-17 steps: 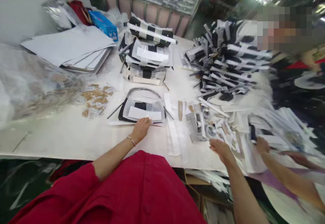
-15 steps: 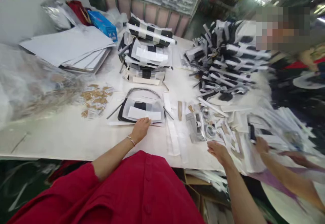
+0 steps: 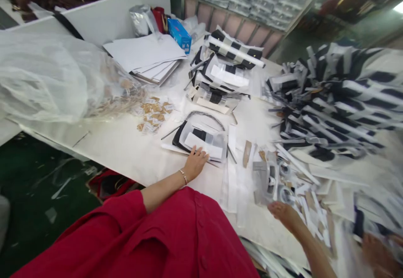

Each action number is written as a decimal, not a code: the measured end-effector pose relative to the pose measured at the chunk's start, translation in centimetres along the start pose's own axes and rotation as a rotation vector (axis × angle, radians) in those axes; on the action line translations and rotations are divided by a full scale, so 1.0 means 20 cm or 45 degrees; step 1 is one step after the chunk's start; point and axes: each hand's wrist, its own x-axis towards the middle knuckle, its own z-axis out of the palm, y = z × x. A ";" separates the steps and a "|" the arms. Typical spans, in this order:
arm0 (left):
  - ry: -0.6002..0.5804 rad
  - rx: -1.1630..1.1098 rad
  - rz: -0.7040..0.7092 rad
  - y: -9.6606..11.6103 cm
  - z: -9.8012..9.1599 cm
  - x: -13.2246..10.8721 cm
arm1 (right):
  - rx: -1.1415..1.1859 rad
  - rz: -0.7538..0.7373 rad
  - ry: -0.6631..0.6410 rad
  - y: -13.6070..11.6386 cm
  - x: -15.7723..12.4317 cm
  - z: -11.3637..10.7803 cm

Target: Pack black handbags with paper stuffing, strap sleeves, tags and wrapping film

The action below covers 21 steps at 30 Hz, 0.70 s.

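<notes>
A black handbag lies flat on the table, with translucent wrapping and a wrapped, arched handle. My left hand presses on the white paper strip across its front, palm down, fingers spread. Off to the right, my right hand is low over the table at the near end of a clear tape dispenser. Its fingertips are close together and somewhat blurred; anything between them is too small to make out. Rolls of clear tape lie beside the dispenser.
Wrapped bags are stacked behind; a larger blurred pile fills the right. Brown tags, white sheets, a blue box and a plastic bag lie left. A co-worker's hand is at the lower right.
The view has turned, shifting the table and its things rightward in the picture. My left hand stays on the bag, its fingers more spread; my right hand remains by the tape dispenser.
</notes>
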 end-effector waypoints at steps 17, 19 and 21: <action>0.090 -0.055 -0.228 0.06 0.09 -0.01 | -1.373 -1.171 -0.635 -1.64 0.72 0.31; 0.090 -0.074 -0.258 0.07 0.09 -0.01 | -1.453 -1.219 -0.670 -1.64 0.78 0.37; 0.082 -0.100 -0.278 0.08 0.10 -0.02 | -1.469 -1.256 -0.693 -1.64 0.83 0.40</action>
